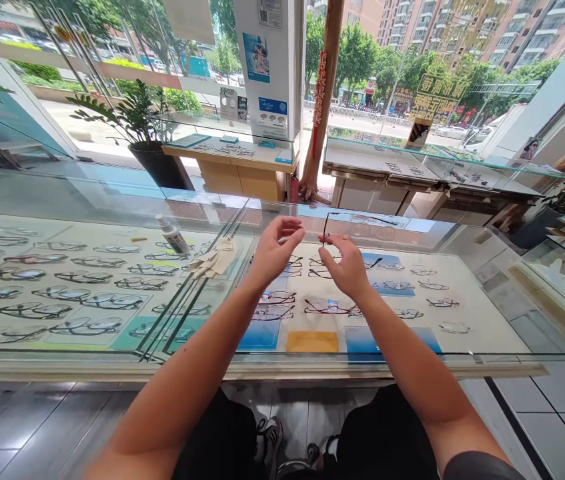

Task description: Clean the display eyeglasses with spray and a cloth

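Between thumb and fingers, my right hand (pixel 347 268) pinches a pair of thin dark-framed eyeglasses (pixel 325 225), held above the glass counter and seen nearly edge-on. Much of the eyeglasses is hidden by the fingers or too thin to make out. My left hand (pixel 277 248) is just to the left, fingers apart and slightly curved, with nothing in it and a gap between it and the eyeglasses. To the left of that hand, a beige cloth (pixel 216 258) lies crumpled on the counter top. A white spray bottle (pixel 172 235) is beside the cloth.
The glass display counter (pixel 112 365) runs across in front of me, with rows of eyeglasses under its top. An orange cloth (pixel 312 342) lies inside it. Beyond are a low display cabinet (pixel 242 180), a wooden trunk post (pixel 326 100) and a potted plant (pixel 155 160).
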`<state>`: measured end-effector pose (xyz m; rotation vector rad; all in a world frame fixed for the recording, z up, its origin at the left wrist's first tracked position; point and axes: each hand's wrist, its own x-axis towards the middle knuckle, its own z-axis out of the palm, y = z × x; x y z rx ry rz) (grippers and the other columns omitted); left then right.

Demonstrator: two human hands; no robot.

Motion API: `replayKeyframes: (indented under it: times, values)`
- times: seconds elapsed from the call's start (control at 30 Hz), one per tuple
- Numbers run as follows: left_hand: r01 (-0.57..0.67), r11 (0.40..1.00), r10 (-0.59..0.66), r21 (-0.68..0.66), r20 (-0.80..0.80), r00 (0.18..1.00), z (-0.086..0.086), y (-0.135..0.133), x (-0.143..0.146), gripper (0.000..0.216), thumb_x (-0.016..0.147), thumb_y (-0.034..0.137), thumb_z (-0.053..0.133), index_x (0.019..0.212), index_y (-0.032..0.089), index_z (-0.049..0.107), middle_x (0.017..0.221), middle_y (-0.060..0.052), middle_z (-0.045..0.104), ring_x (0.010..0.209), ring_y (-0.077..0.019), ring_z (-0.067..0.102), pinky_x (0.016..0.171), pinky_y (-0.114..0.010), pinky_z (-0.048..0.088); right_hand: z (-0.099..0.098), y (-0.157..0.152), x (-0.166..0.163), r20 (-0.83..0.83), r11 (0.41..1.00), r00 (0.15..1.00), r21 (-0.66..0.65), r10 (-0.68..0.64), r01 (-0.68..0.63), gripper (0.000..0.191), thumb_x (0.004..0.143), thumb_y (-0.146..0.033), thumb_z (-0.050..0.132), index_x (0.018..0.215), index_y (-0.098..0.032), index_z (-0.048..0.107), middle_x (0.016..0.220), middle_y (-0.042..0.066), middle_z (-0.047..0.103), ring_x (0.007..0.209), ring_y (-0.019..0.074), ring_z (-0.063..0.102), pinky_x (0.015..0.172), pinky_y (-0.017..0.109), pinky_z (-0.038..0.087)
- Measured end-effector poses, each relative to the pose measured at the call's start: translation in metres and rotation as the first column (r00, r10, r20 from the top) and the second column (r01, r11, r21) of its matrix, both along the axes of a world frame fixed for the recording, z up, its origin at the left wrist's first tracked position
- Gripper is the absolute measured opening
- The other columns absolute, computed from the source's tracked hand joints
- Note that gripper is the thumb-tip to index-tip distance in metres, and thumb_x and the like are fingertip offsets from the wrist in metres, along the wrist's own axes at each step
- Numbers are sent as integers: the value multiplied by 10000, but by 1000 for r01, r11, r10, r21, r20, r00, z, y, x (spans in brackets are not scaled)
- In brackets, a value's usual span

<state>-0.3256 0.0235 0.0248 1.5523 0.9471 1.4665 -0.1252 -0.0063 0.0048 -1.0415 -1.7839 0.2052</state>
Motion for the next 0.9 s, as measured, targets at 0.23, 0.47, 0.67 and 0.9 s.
replayKeyframes:
  times: [0.23,0.47,0.67,0.9]
  values:
    - [-504,862,480,-54,409,776,13,37,-54,417,900,216,690,1292,249,552,787,44,614,789,-161,642,881,-314,532,2,2,9,-38,999,999,-7,-39,39,266,1022,-367,608,1161,-230,789,1212,120,826,1152,326,711,1070,546,551]
    - [-685,608,782,-401,452,429,11,55,-120,725,973,126,553,1629,247,267,1005,11,674,769,-106,639,761,-249,509,1,4,15,-63,998,997,-32,-54,52,317,1026,-409,603,1195,-215,789,1218,133,812,1157,331,695,1057,549,540]
    - [-483,636,767,-601,430,475,2,61,-134,697,948,284,709,1527,311,323,1060,0,761,700,-119,718,577,-233,406,1,6,17,-79,998,995,-28,-62,60,300,1020,-397,604,1172,-218,790,1212,132,810,1131,327,691,1036,548,545]
    - [-499,632,759,-593,343,553,-12,69,-144,482,981,307,681,1378,251,412,1086,-29,712,679,-94,696,595,-243,422,2,7,17,-88,997,994,-40,-68,64,304,1006,-394,611,1172,-217,793,1207,132,803,1081,317,687,1030,547,549]
